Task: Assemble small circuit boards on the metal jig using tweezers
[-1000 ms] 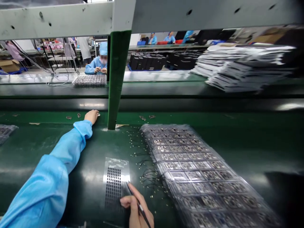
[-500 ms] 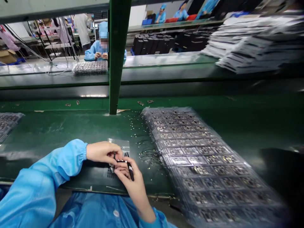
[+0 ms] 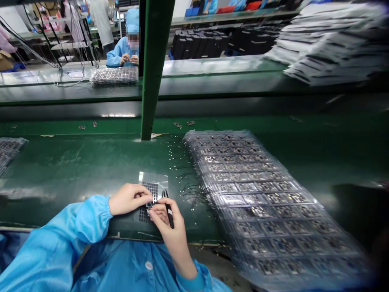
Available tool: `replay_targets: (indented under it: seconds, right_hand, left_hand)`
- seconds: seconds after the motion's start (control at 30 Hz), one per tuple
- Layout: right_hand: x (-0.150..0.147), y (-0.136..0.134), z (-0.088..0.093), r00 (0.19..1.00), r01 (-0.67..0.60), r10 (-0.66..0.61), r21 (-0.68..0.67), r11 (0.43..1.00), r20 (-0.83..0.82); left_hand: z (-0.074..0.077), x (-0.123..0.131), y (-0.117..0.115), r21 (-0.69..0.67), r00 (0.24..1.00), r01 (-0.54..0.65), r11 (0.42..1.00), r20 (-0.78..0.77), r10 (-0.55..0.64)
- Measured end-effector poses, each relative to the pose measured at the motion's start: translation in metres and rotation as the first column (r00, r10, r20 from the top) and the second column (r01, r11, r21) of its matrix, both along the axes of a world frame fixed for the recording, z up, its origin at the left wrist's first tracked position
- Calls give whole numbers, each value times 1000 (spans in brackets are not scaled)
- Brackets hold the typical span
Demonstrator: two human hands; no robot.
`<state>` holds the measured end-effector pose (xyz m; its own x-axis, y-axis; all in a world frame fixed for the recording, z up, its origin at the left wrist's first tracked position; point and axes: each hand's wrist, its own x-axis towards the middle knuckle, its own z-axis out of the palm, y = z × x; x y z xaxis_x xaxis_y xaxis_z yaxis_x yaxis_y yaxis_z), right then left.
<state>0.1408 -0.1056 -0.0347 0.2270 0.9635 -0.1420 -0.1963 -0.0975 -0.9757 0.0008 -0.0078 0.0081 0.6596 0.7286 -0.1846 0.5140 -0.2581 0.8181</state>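
Black tweezers (image 3: 170,217) rest in my right hand (image 3: 173,223), tips pointing away from me, with its thumb and fingers curled in. My left hand (image 3: 130,198) pinches a small electronic board (image 3: 148,205), mostly covered by fingers. The right fingertips meet the same board from the other side. Beneath both hands a clear sheet with rows of small black squares (image 3: 150,187) lies on the green bench.
Stacked clear trays of circuit boards (image 3: 252,198) fill the right side, with thin black cables (image 3: 191,190) along their edge. A green post (image 3: 154,73) rises ahead. Another tray (image 3: 10,152) lies far left. Across the bench sits a co-worker (image 3: 121,54).
My hands have come slightly apart and lower over the sheet, uncovering more black squares. The tweezers stay in my right hand. The whole view has tilted down a little.
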Motion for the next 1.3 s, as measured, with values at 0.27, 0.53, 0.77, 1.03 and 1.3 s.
replay_targets:
  seconds: [0.27,0.53,0.77,1.03,1.3]
  right_hand:
    - [0,0,2,1000,-2,2,-25,1000,-1]
    - [-1,3,0,1000,-10,10,-51,999,-5]
    - [-6,3,5,997,75,-74,-24,997,36]
    - [-3,4,1,994,76,-75,-11,997,74]
    - [-6,4,4,984,87,-96,62,994,147]
  left_hand:
    - [-14,5,1,-231,981,-97,968,141,132]
    - [-14,2,-2,-137,987,-62,989,141,81]
    - [-9,2,-6,-90,983,-111,990,136,123]
    - [-9,0,-6,17,992,-76,997,105,74]
    - [-6,-2,-7,99,996,24,995,85,-32]
